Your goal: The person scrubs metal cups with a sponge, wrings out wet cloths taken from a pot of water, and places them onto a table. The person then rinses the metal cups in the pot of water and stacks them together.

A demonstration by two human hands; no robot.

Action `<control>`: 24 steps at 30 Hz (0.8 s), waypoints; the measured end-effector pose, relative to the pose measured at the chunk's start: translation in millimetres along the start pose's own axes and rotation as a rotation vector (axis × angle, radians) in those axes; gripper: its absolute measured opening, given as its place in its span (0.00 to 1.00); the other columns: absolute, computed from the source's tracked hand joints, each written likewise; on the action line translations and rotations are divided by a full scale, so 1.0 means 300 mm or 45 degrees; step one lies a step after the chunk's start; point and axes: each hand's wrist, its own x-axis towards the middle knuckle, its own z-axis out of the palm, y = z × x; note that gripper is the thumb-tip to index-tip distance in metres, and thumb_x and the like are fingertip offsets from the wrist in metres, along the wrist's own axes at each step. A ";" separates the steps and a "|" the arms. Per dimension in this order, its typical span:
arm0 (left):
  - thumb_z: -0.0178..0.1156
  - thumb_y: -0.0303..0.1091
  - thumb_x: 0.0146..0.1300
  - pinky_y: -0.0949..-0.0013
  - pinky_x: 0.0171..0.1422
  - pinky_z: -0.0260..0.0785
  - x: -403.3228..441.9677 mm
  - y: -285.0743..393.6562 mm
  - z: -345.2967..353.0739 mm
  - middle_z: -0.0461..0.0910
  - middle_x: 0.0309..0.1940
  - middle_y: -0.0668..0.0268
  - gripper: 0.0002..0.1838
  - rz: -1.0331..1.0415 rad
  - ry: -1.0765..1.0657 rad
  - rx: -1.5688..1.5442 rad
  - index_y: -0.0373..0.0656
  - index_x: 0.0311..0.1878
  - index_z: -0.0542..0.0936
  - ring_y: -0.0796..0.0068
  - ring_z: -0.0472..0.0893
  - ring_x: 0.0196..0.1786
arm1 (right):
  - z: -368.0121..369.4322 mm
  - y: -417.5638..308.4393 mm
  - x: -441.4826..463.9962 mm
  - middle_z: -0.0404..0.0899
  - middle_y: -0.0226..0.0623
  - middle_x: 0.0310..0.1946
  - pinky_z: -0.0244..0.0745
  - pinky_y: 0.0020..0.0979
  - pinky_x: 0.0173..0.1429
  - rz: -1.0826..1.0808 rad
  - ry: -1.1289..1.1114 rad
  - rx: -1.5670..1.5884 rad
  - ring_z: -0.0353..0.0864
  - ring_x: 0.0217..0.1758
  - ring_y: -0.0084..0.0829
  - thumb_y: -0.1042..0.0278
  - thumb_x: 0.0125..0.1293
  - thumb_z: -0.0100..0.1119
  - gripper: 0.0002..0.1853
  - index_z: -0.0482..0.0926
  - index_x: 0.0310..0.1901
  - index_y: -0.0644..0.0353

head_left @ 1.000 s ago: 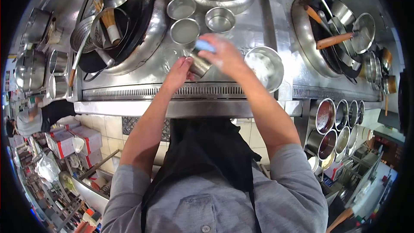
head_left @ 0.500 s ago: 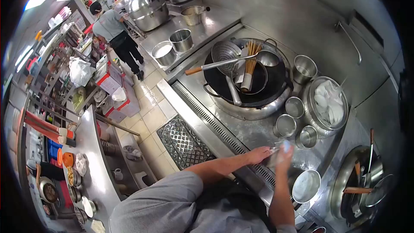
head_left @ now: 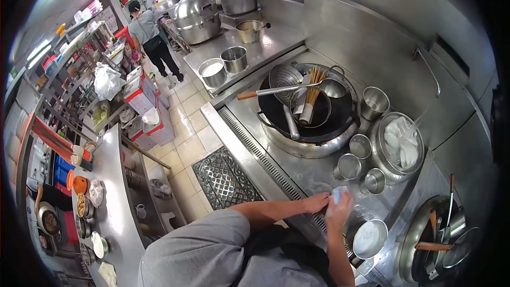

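Over the steel counter's front part, my left hand [head_left: 317, 202] is closed on a small metal cup, now mostly hidden by the hands. Against it, my right hand [head_left: 340, 204] grips a light blue sponge [head_left: 336, 195], slightly blurred. Just beyond the hands stand three small metal cups, one of them [head_left: 349, 167] nearest the wok. A metal bowl with whitish suds [head_left: 370, 239] is to the right of my right forearm. Behind the cups, a large round pot [head_left: 398, 149] holds white cloths [head_left: 401, 141] in water.
A wok [head_left: 308, 111] with ladle, strainer and bamboo brush sits beyond the hands. Another wok [head_left: 425, 239] with tools stands at right. Water runs from a thin tap [head_left: 436, 74]. A co-worker [head_left: 151, 40] stands in the aisle, back turned. Pans line the left counter [head_left: 114, 180].
The view has swung left, bringing the aisle and the co-worker into sight. Both hands stay together at the cup, and the sponge has shifted against it.
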 end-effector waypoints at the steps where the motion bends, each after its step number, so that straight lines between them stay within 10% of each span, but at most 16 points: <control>1: 0.43 0.55 0.82 0.57 0.63 0.68 -0.019 0.023 0.017 0.76 0.51 0.48 0.29 0.034 0.019 -0.047 0.34 0.58 0.73 0.57 0.77 0.56 | 0.055 0.090 0.003 0.75 0.62 0.55 0.72 0.53 0.59 0.295 -0.066 0.137 0.76 0.56 0.62 0.61 0.72 0.59 0.19 0.74 0.56 0.67; 4: 0.40 0.56 0.82 0.55 0.63 0.67 -0.033 0.033 0.010 0.77 0.49 0.45 0.30 -0.028 0.001 0.023 0.33 0.56 0.74 0.51 0.77 0.55 | 0.100 0.244 0.047 0.75 0.60 0.51 0.72 0.54 0.57 0.908 -0.341 0.595 0.77 0.53 0.61 0.62 0.69 0.62 0.19 0.75 0.55 0.65; 7: 0.39 0.58 0.82 0.54 0.63 0.67 -0.005 0.038 -0.006 0.76 0.49 0.43 0.32 -0.012 0.005 0.147 0.33 0.56 0.74 0.48 0.77 0.56 | 0.006 0.057 0.003 0.77 0.58 0.46 0.71 0.54 0.55 0.211 -0.008 0.203 0.77 0.51 0.61 0.58 0.72 0.59 0.18 0.75 0.52 0.65; 14: 0.36 0.59 0.82 0.55 0.65 0.69 0.003 0.007 -0.003 0.77 0.42 0.46 0.33 -0.007 0.073 0.169 0.33 0.56 0.73 0.52 0.80 0.56 | 0.053 0.184 -0.010 0.76 0.61 0.49 0.69 0.56 0.55 0.655 -0.435 0.242 0.75 0.56 0.63 0.57 0.73 0.54 0.18 0.72 0.52 0.66; 18: 0.35 0.60 0.82 0.54 0.67 0.68 -0.067 0.224 -0.020 0.80 0.48 0.44 0.34 -0.329 -0.046 -0.193 0.34 0.59 0.73 0.48 0.80 0.60 | -0.020 0.026 -0.037 0.76 0.60 0.44 0.71 0.57 0.52 0.088 -0.031 0.097 0.76 0.49 0.64 0.63 0.69 0.60 0.18 0.74 0.53 0.67; 22: 0.34 0.60 0.82 0.55 0.56 0.76 -0.011 0.019 0.019 0.81 0.45 0.49 0.35 0.235 0.120 -0.014 0.33 0.56 0.76 0.55 0.84 0.51 | 0.040 0.200 0.017 0.75 0.60 0.47 0.71 0.55 0.57 0.788 -0.412 0.380 0.75 0.52 0.63 0.63 0.67 0.62 0.20 0.74 0.54 0.67; 24: 0.34 0.59 0.82 0.57 0.53 0.77 0.049 -0.001 -0.010 0.82 0.45 0.52 0.35 0.018 0.025 0.027 0.35 0.57 0.77 0.59 0.84 0.48 | 0.014 0.043 0.014 0.76 0.61 0.48 0.71 0.55 0.56 0.361 -0.154 0.091 0.75 0.52 0.64 0.61 0.68 0.62 0.21 0.73 0.54 0.68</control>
